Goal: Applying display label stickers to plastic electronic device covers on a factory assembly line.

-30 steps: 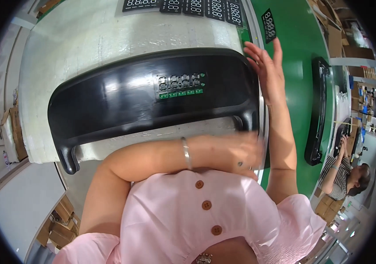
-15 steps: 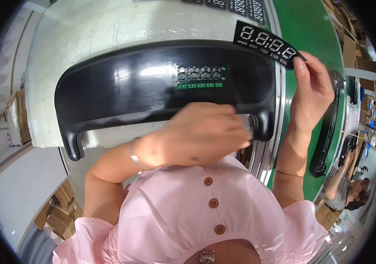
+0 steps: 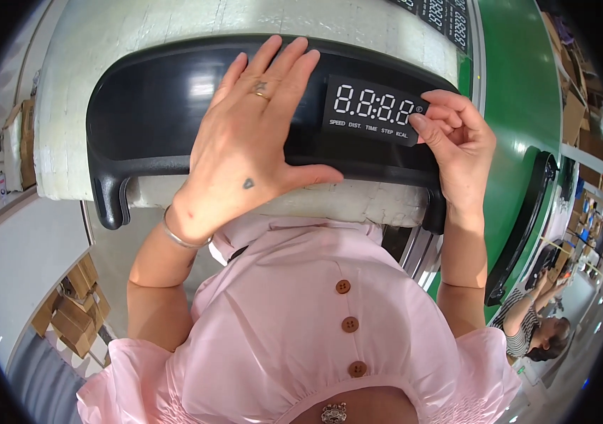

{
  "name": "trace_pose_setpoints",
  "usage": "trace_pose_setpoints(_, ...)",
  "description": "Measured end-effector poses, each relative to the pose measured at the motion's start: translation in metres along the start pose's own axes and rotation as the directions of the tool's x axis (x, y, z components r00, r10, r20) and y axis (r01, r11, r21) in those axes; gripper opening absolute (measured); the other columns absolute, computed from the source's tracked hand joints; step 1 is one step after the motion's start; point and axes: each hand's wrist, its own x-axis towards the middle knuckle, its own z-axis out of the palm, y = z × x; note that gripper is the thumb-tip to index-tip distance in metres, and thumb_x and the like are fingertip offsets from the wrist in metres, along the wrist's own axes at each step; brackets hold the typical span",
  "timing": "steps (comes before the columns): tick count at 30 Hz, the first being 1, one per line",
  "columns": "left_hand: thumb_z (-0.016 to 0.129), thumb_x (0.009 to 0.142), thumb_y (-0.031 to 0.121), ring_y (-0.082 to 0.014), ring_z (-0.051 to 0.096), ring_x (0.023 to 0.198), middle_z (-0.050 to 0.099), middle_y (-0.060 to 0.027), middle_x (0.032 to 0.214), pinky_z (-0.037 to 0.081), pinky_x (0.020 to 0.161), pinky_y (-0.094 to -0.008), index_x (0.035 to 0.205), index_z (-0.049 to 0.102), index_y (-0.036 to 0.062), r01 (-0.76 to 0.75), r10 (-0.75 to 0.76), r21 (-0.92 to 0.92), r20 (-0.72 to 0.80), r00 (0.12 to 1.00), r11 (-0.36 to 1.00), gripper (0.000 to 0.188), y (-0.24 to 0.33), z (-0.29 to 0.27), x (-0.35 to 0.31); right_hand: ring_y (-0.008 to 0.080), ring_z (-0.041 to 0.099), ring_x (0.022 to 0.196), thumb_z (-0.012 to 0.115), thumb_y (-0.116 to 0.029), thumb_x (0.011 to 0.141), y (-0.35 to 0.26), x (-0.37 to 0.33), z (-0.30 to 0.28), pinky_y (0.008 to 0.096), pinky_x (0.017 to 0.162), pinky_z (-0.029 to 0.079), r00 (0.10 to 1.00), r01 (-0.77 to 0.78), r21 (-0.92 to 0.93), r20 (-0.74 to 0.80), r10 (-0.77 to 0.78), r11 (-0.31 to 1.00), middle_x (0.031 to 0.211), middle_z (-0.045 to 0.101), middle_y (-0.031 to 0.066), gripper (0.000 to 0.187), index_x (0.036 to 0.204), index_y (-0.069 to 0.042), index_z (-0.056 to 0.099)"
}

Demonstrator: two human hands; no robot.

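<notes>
A curved black plastic console panel lies across the white padded surface before me. My left hand rests on it, palm down, fingers stretched out and thumb spread to the right. Between thumb and fingertips, my right hand pinches the right end of a black display overlay sticker printed with white digits and lettering. This sticker is over the right half of the panel; whether its left part touches the panel, I cannot tell. The panel's display window is hidden beneath the sticker.
Under the panel is a white wrapped pad. More printed overlays lie at the far right. Along the right runs a green conveyor belt with another black part on it. Cardboard boxes stand lower left; a person works at right.
My right hand has brought the sticker leftward and down, over the panel's display window. The left hand, blurred near the front edge before, now lies flat on the panel.
</notes>
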Motion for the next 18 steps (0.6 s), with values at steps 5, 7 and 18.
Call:
trace_pose_setpoints(5, 0.083, 0.054, 0.047, -0.0335, 0.041, 0.132, 0.047, -0.0148, 0.139, 0.029, 0.109, -0.0471, 0.130, 0.050, -0.0003, -0.032, 0.031, 0.081, 0.017, 0.999, 0.996, 0.096, -0.0031, 0.0048, -0.0016, 0.0067, 0.059, 0.066, 0.072, 0.005, 0.078, 0.0026, 0.0012, -0.0025, 0.0181, 0.058, 0.048, 1.000, 0.017, -0.030, -0.003, -0.017, 0.999, 0.079, 0.065, 0.0018, 0.026, 0.102, 0.001, 0.065)
trace_pose_setpoints(7, 0.083, 0.055, 0.048, -0.0335, 0.041, 0.132, 0.047, -0.0147, 0.139, 0.029, 0.109, -0.0471, 0.130, 0.050, 0.0001, -0.027, 0.026, 0.079, 0.012, 1.000, 0.997, 0.095, -0.0030, 0.0052, -0.0014, 0.0067, 0.059, 0.066, 0.072, 0.005, 0.078, 0.0032, 0.0015, -0.0026, 0.0185, 0.058, 0.049, 1.000, 0.027, -0.046, -0.004, -0.027, 0.999, 0.079, 0.064, 0.0019, 0.026, 0.102, 0.001, 0.065)
trace_pose_setpoints(18, 0.082, 0.056, 0.049, -0.0332, 0.040, 0.132, 0.047, -0.0139, 0.140, 0.028, 0.110, -0.0461, 0.128, 0.053, 0.0014, -0.012, 0.012, 0.077, 0.003, 1.000, 0.997, 0.091, -0.0040, 0.0076, -0.0017, 0.0060, 0.059, 0.069, 0.073, 0.004, 0.077, 0.0071, 0.0023, -0.0030, 0.0196, 0.059, 0.052, 1.000, 0.026, -0.033, -0.013, -0.027, 0.999, 0.082, 0.064, 0.0019, 0.027, 0.102, 0.000, 0.066)
